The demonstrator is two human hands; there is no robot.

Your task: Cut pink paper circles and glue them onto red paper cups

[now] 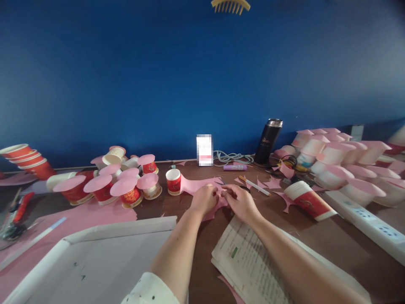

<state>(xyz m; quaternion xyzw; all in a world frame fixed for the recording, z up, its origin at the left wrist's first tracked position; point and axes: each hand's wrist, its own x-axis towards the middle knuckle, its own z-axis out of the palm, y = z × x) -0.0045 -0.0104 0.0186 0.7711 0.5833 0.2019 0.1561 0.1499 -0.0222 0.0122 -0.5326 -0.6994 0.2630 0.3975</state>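
Observation:
My left hand [205, 199] and my right hand [239, 202] are close together over the middle of the table. Both have their fingers pinched on a piece of pink paper [193, 185], which spreads to the left and below the fingers. The exact edge between the fingertips is hidden. Just left of the paper stands an upright red paper cup [174, 183], its white inside showing. Something thin and dark lies behind my right hand, too small to name. A pencil-like stick [257, 186] and pink paper scraps [272, 183] lie to the right.
Paper cups topped with pink discs [126, 185] crowd the left; more pink-topped white cups [343, 152] are piled at right. A black thermos [268, 142], purple tube [234, 167], stacked cups [310, 201], power strip [367, 223], printed papers [249, 261] and white box lid [104, 270] surround the hands.

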